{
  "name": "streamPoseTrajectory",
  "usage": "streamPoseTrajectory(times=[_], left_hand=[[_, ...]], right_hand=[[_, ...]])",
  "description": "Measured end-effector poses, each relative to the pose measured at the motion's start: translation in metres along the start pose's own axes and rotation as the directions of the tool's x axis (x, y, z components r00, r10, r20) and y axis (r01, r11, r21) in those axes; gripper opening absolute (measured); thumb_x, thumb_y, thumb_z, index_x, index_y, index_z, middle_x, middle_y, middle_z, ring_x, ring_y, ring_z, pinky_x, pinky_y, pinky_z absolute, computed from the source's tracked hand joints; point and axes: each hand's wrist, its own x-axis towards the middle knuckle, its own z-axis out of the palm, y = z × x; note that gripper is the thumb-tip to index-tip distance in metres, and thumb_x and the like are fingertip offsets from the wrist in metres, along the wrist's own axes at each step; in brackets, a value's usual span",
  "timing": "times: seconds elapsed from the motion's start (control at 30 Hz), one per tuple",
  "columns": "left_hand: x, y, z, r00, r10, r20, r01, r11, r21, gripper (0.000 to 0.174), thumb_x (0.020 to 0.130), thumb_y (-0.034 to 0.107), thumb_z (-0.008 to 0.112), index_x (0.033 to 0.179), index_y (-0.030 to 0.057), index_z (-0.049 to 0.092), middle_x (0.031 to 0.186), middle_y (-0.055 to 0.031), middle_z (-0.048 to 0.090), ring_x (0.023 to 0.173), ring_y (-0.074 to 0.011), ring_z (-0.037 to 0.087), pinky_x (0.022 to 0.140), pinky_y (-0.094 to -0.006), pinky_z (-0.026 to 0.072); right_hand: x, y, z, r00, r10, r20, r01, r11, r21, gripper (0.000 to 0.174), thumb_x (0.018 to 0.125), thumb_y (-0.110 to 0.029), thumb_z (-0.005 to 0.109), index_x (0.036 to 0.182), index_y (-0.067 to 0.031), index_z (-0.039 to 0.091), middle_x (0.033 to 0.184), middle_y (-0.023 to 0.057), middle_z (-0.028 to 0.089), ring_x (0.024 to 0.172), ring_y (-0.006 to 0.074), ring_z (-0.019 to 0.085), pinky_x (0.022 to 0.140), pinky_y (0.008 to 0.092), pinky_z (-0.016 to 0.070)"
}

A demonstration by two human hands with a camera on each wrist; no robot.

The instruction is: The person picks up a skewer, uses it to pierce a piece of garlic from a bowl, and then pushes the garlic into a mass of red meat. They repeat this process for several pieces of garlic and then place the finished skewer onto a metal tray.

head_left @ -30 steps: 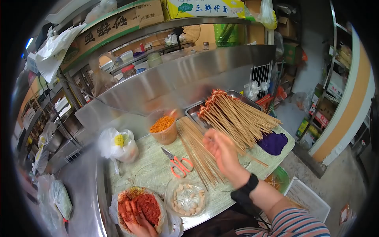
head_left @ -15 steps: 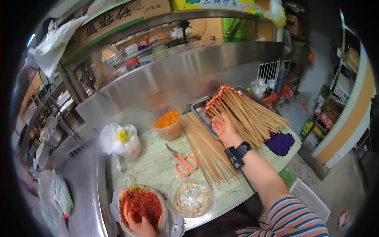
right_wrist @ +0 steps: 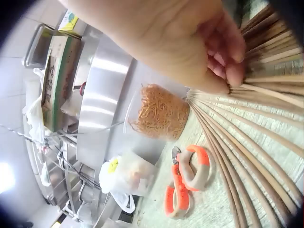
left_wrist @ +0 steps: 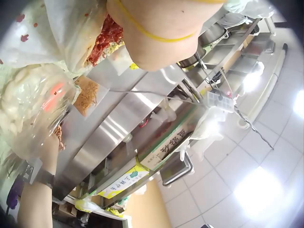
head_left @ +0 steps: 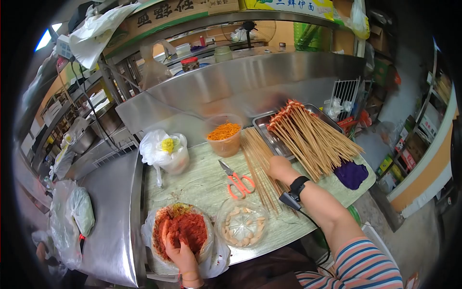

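Observation:
My left hand (head_left: pixel 182 253) rests in the red chili mixture (head_left: pixel 195 231) in a plastic-lined bowl, its fingers loosely extended and coated red; in the left wrist view its fingers are hidden. Over the loose bamboo sticks (head_left: pixel 255 161), my right hand (head_left: pixel 281 169) has its fingers curled down. The right wrist view shows that hand (right_wrist: pixel 190 52) pinching a stick (right_wrist: pixel 273 94) near its end, between thumb and fingertips. Beside it, skewers with red-and-white tips (head_left: pixel 315 139) lie heaped on a metal tray (head_left: pixel 263 126). A clear container (head_left: pixel 240 204) holds pale pieces.
Orange-handled scissors (head_left: pixel 237 185) lie mid-table. Behind them stands a tub of orange shreds (head_left: pixel 225 139), with a white plastic bag (head_left: pixel 166 149) to its left. A purple cloth (head_left: pixel 351 174) lies at the table's right edge, and a steel panel (head_left: pixel 240 86) rises behind.
My right hand, earlier open with its palm up near the tray, has turned down onto the loose sticks and pinches one. My left hand stays in the red mixture, its fingers shifted slightly.

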Motion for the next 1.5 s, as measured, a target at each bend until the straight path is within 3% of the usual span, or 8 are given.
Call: streamPoseTrajectory(times=[0.27,0.4,0.63,0.73,1.03,1.3,1.37,1.5], left_hand=[[0.001,0.0,0.001,0.998,-0.058,-0.011,0.057,0.994,-0.093,0.036,0.088,0.001,0.051,0.124,-0.0044,0.049,0.12,-0.0098,0.056,0.108,-0.0183,0.052,0.096,-0.0304,0.0396],[0.0,-0.003,-0.001,0.985,-0.163,-0.057,0.147,0.965,-0.218,0.03,0.087,0.001,0.052,0.117,-0.0059,0.054,0.115,-0.0107,0.059,0.106,-0.02,0.053,0.095,-0.0305,0.038],[-0.002,-0.008,0.002,0.96,-0.279,-0.026,0.242,0.873,-0.424,0.029,0.088,0.0,0.052,0.116,-0.0032,0.055,0.113,-0.0078,0.059,0.104,-0.0169,0.054,0.092,-0.0286,0.0415],[0.0,-0.001,0.003,0.955,-0.295,-0.035,0.251,0.865,-0.435,0.028,0.088,0.001,0.052,0.116,-0.0017,0.056,0.111,-0.0071,0.06,0.1,-0.0152,0.056,0.089,-0.0279,0.0443],[0.026,0.009,-0.046,0.957,-0.291,0.011,0.263,0.848,-0.461,0.037,0.089,0.0,0.052,0.125,-0.0021,0.048,0.118,-0.0124,0.058,0.11,-0.0213,0.055,0.09,-0.0293,0.046],[0.033,-0.009,-0.078,0.953,-0.299,-0.052,0.298,0.954,-0.037,0.024,0.079,-0.004,0.062,0.102,-0.0024,0.063,0.098,-0.0087,0.067,0.089,-0.0174,0.063,0.082,-0.0286,0.0487],[0.037,-0.003,-0.078,0.99,-0.075,0.117,0.012,0.884,0.466,0.022,0.072,-0.006,0.063,0.092,0.002,0.066,0.087,-0.0104,0.066,0.08,-0.0212,0.063,0.075,-0.0291,0.0492],[0.035,0.008,-0.06,0.942,0.015,0.335,-0.279,0.59,0.758,0.025,0.064,0.005,0.072,0.088,0.0056,0.064,0.089,-0.0099,0.063,0.084,-0.0295,0.06,0.072,-0.0365,0.0496]], right_hand=[[-0.012,0.018,-0.017,0.998,-0.061,-0.008,0.061,0.957,0.283,0.015,0.075,-0.009,0.055,0.07,-0.001,0.066,0.06,0.0135,0.063,0.054,0.0241,0.064,0.061,0.0362,0.0514],[-0.023,0.015,-0.045,0.998,-0.043,0.05,-0.001,0.743,0.669,0.015,0.087,-0.015,0.054,0.08,-0.001,0.055,0.06,0.0039,0.055,0.045,0.0129,0.056,0.04,0.0268,0.0444],[-0.103,-0.041,-0.11,0.889,-0.061,-0.453,0.454,0.241,0.858,0.014,0.092,-0.014,0.055,0.082,-0.004,0.054,0.069,0.0028,0.057,0.056,0.0085,0.057,0.053,0.0202,0.0459],[-0.133,-0.07,-0.08,0.915,-0.073,-0.398,0.404,0.133,0.905,0.013,0.091,-0.011,0.056,0.082,-0.0017,0.054,0.075,0.0039,0.058,0.063,0.0103,0.059,0.058,0.0221,0.0487],[-0.169,-0.078,-0.016,0.786,-0.446,-0.427,0.585,0.315,0.748,0.007,0.08,0.002,0.061,0.083,0.001,0.055,0.078,0.01,0.057,0.064,0.0153,0.06,0.059,0.0235,0.0496],[-0.179,-0.05,-0.027,0.931,-0.286,-0.225,0.268,0.119,0.956,0.012,0.091,-0.009,0.05,0.096,0.0019,0.05,0.083,0.0114,0.056,0.067,0.0149,0.058,0.057,0.0256,0.0506],[-0.179,-0.05,-0.026,0.933,-0.258,-0.25,0.287,0.116,0.951,0.014,0.092,-0.01,0.049,0.097,0.0028,0.049,0.082,0.0115,0.056,0.069,0.0151,0.058,0.057,0.0266,0.0515],[-0.183,-0.044,-0.02,0.933,-0.246,-0.262,0.302,0.141,0.943,0.011,0.092,-0.007,0.047,0.097,0.0031,0.049,0.084,0.0118,0.055,0.071,0.0148,0.057,0.058,0.0273,0.0524]])
